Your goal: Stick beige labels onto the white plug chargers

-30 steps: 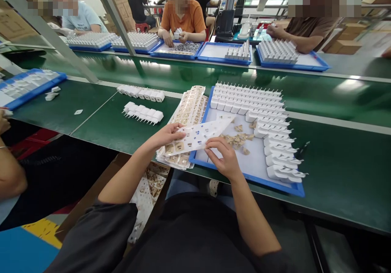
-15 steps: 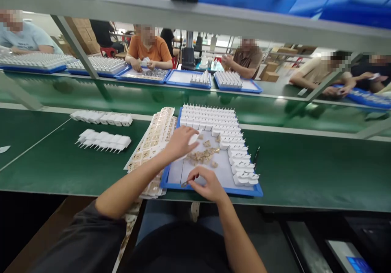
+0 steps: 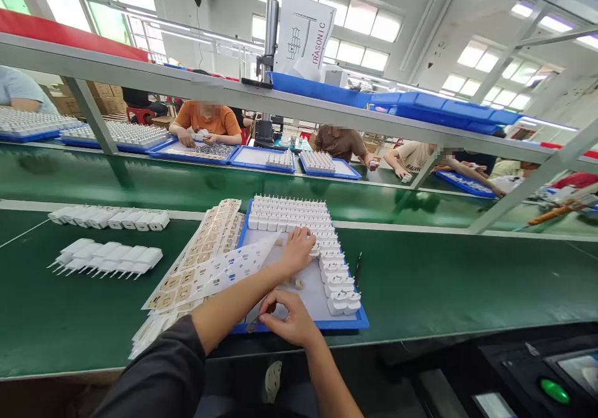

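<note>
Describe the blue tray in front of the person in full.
The blue tray is a shallow rectangular tray with a raised blue rim and pale floor, seemingly plastic, lying flat on the green table. White plug parts stand in rows along its far and right sides. The left hand reaches onto those rows; the right hand rests at its near rim. Sticker sheets overlap its left edge.

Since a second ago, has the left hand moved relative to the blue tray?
Yes. The left hand went from the blue tray's near-left corner inward to the white plugs.
</note>
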